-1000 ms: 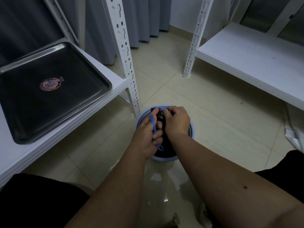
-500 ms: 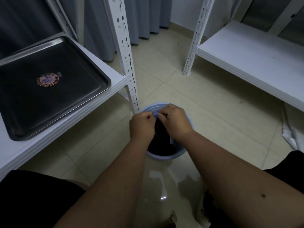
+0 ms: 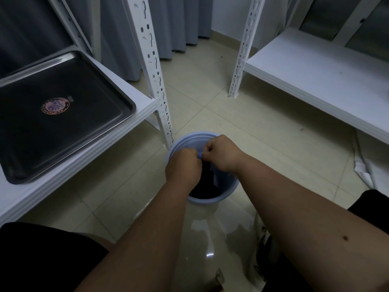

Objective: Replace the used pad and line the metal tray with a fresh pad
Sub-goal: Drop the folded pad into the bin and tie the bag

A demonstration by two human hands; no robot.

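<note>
Both hands meet over a blue bin on the floor: the left hand [image 3: 182, 165] curled, the right hand [image 3: 219, 152] pinching a scrap of blue, probably the used pad [image 3: 200, 154], soft and light. The metal tray [image 3: 63, 114] sits bare on the left shelf [image 3: 134, 121], beside a white upright post [image 3: 154, 81].

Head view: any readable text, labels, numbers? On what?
Round sticker on the metal tray: ring of print around an emblem, too blurred to read.
Small grey tag beside the sticker: too small to read.
Blue bin, shelves, posts: no text visible.
</note>
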